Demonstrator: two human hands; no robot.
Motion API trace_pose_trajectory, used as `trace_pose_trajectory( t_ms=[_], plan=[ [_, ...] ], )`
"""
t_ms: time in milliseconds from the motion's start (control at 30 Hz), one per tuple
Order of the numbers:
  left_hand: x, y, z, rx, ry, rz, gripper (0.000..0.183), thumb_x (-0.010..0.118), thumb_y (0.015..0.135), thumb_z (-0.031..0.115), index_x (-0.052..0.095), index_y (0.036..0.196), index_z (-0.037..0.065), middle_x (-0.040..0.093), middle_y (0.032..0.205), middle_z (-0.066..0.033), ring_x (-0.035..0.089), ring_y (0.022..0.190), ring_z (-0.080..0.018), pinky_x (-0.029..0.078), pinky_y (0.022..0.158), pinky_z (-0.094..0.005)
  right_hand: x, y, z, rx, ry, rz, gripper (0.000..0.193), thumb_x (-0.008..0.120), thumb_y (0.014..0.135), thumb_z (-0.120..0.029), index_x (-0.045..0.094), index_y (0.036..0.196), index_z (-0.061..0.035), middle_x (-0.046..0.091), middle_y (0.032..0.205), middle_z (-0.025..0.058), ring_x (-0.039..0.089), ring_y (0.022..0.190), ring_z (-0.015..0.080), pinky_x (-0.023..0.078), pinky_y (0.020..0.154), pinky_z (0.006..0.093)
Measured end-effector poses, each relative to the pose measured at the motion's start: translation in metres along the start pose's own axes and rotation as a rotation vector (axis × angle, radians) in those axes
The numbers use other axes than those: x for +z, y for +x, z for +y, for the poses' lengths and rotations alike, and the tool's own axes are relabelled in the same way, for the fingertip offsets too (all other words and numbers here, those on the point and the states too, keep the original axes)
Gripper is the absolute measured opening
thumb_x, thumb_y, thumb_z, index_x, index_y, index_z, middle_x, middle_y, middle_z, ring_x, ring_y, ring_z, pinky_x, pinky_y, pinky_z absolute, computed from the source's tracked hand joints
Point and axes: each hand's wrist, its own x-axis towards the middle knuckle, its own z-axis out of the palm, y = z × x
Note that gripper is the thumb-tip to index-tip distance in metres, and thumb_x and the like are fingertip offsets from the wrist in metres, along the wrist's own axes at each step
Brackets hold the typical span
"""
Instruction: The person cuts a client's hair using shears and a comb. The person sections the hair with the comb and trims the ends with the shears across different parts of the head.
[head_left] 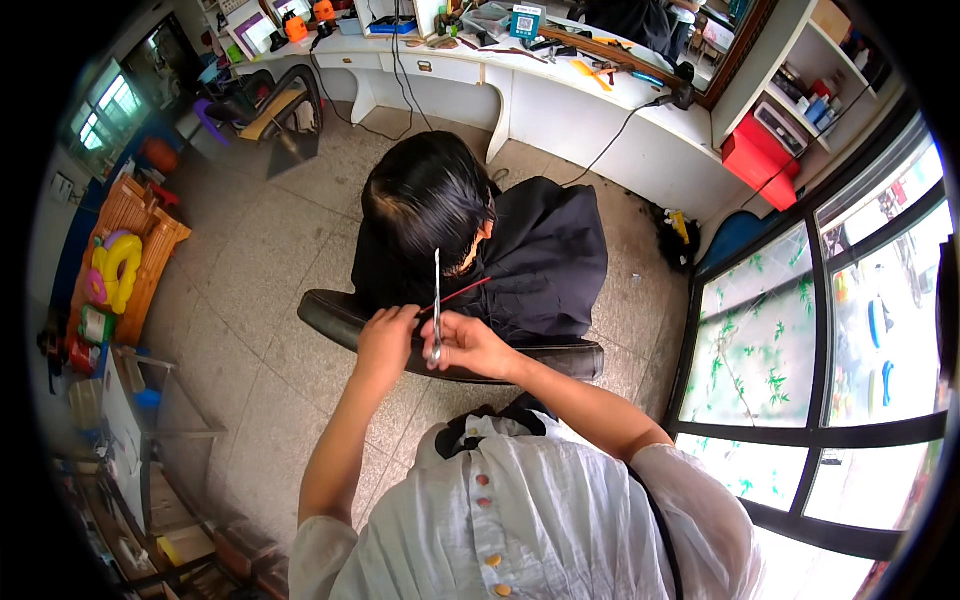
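Observation:
A seated person with wet-looking dark hair (425,195) is in front of me, draped in a black cape (550,255). My right hand (465,345) is closed on a pair of scissors (437,290), its slim blades pointing up toward the back of the head. Beside it, close to the chair back, my left hand (387,340) has its fingers bent around the near end of a thin red comb (465,292). The comb slants up to the right and crosses behind the scissors; its grip is partly hidden. Both hands are just below the hairline.
The dark padded chair back (335,318) lies between me and the seated person. A white counter (440,68) with tools and cords runs along the far wall. Black-framed windows (750,330) stand on the right. At the left are another chair (285,110) and a wooden bench (135,220).

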Motion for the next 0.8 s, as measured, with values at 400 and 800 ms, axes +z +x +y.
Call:
trace_pose_trajectory(
  t_ms=[400,800],
  plan=[
    [-0.037,0.008,-0.002,-0.053,-0.083,0.286,0.020,0.053,0.092,0.007,0.058,0.109,0.000,0.063,0.097,-0.0174,0.060,0.088,-0.0343,0.047,0.078,-0.0389,-0.014,-0.009,-0.015,-0.059,0.091,0.104,0.024,0.056,0.092,-0.007,0.048,0.115,-0.0022,0.062,0.096,0.0095,0.065,0.086,0.0185,0.051,0.073,0.0270],
    [-0.007,-0.009,-0.012,-0.055,0.024,0.004,0.017,0.056,0.088,0.012,0.060,0.103,0.005,0.062,0.087,-0.0141,0.059,0.084,-0.0345,0.046,0.073,-0.0431,0.004,0.000,0.018,0.029,0.058,0.002,0.027,0.061,0.089,-0.006,0.046,0.112,-0.0033,0.061,0.098,0.0079,0.062,0.087,0.0155,0.049,0.073,0.0267]
  ],
)
